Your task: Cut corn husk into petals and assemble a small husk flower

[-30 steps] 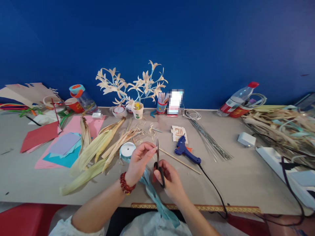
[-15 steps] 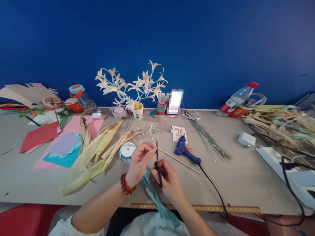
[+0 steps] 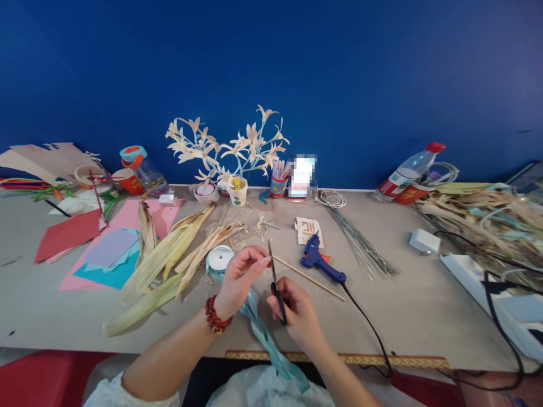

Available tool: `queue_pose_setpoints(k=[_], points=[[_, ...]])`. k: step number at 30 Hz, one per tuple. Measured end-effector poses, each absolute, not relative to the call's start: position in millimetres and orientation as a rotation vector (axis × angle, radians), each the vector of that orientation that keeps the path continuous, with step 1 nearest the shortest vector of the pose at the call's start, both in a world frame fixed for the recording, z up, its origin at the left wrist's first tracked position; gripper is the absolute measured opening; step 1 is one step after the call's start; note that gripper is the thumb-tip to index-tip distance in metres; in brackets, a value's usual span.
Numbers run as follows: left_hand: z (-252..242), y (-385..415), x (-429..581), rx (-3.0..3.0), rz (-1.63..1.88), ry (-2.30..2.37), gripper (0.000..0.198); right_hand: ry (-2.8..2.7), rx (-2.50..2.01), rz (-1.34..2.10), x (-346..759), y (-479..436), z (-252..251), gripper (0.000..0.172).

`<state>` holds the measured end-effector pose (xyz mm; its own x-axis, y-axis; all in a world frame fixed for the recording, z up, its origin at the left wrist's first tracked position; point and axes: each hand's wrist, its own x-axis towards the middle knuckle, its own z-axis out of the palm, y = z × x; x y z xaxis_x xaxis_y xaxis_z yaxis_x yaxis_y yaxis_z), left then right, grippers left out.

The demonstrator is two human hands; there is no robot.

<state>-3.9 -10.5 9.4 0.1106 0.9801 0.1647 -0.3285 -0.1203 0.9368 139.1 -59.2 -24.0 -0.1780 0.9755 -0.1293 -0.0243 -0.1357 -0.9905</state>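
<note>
My right hand [image 3: 294, 310] grips black-handled scissors [image 3: 275, 280], blades pointing up and away from me. My left hand [image 3: 240, 276], with a red bead bracelet on the wrist, pinches something small and pale at the blades; I cannot make out what. A light blue ribbon [image 3: 269, 339] trails from under my hands over the table's front edge to my lap. Its white spool [image 3: 219, 260] lies just left of my left hand. A thin wooden stick [image 3: 309, 277] lies just right of the scissors.
Corn husks [image 3: 169, 265] and coloured paper sheets [image 3: 106, 249] lie at left. A blue glue gun [image 3: 321, 261] with a black cord and a wire bundle [image 3: 360, 243] are at right. A husk-flower pot [image 3: 237, 191], cups and a bottle [image 3: 409, 168] line the wall. More husks and a power strip [image 3: 487, 282] sit far right.
The scissors have tilted slightly and my right hand has shifted a little on the handles. My left hand keeps its pinch at the blades.
</note>
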Motion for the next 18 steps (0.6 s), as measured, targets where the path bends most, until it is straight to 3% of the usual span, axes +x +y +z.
queue_pose_setpoints(k=[12,18], points=[[10,-8,-10,1.390,0.978,0.783,0.020,-1.156,-1.004,1.397,165,-31,21,0.035],[8,-2,-13,1.510,0.838,0.746,0.022,-1.185,-0.946,1.468,166,-26,15,0.029]])
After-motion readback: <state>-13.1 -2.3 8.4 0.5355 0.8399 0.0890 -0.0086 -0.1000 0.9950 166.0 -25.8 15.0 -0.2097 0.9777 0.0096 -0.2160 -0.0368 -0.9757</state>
